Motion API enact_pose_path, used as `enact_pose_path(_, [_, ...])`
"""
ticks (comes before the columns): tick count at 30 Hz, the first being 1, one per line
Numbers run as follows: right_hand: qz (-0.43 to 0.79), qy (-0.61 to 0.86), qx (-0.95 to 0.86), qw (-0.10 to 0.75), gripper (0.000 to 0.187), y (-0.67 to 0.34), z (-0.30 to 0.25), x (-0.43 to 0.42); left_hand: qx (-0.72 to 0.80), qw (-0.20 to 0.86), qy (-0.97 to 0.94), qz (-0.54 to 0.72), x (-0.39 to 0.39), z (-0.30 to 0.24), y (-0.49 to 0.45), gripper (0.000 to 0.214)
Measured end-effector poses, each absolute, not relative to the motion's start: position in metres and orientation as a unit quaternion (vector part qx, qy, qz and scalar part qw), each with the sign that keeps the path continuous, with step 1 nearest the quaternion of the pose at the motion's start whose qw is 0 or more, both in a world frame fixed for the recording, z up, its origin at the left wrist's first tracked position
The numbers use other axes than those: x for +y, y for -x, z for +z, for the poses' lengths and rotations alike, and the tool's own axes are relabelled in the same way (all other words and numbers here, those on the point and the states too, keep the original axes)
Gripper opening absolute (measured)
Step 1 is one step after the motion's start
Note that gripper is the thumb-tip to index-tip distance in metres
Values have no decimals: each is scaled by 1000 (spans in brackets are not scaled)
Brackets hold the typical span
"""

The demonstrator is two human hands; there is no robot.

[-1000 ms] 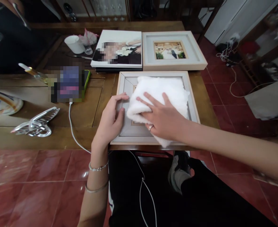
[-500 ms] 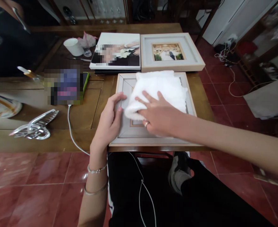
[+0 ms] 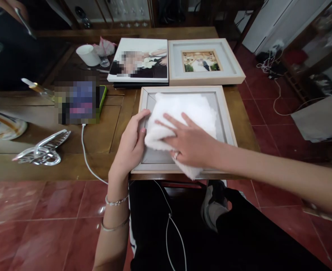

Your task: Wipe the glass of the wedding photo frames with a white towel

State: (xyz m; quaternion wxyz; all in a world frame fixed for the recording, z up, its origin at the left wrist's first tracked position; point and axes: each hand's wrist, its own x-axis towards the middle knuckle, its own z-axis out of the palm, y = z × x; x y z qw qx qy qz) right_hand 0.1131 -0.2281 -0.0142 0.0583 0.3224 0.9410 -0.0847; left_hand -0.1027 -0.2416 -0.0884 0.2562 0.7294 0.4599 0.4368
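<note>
Right fingers (image 3: pixel 170 119): spread upon the white cloth (image 3: pixel 185 103) and holding it. Three of them lie on its top, and lower down I have one bent against its folded edge. I wear a ring (image 3: pixel 176 154) on this hand.
Left fingers (image 3: pixel 141 137): loosely curved, not clenched, with my thumb and forefinger standing apart. They rest at the left border of the near frame (image 3: pixel 229 122); how firmly they press, I cannot tell.
White cloth: it covers most of the inner part of the near frame, and one corner of it reaches over the border on my side.
Near frame: flat on the wooden surface (image 3: pixel 111 122), directly before me, along its front edge.
Behind it: a photo panel (image 3: pixel 154 45) at left and a second frame (image 3: pixel 235 69) at right, side by side.
Left of my hands: a silver hair clip (image 3: pixel 44 148), a white cable (image 3: pixel 88 162) and, farther back, a white cup (image 3: pixel 89 55).
Left wrist: it carries a bracelet (image 3: pixel 117 202) and a thin bangle (image 3: pixel 115 227).
</note>
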Motion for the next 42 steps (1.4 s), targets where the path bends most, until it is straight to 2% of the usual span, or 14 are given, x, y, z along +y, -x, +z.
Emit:
enact_pose_path(3, [-62, -373, 925, 18, 57, -112, -24, -182, 455, 248, -733, 441, -241, -89, 102, 43])
enact_pose_path(7, [-36, -395, 918, -20, 53, -100, -25, -149, 452, 250, -733, 442, -241, -89, 102, 45])
enact_pose_path(13, [-87, -338, 937, 33, 52, -87, -17, -181, 460, 199, -717, 485, -241, -91, 103, 47])
enact_pose_path(18, [-126, -240, 960, 75, 41, -98, -3, -236, 456, 208, -699, 510, -241, -90, 100, 43])
enact_pose_path(23, [-105, -210, 963, 130, 43, -120, 13, -275, 469, 221, -703, 488, -242, -88, 101, 42])
enact_pose_path(31, [-49, -298, 953, -27, 25, -184, 6, -285, 457, 208, -760, 413, -243, -77, 99, 41])
enact_pose_path(42, [46, -434, 900, 5, 55, -204, -22, -162, 440, 227, -777, 388, -242, -73, 100, 46])
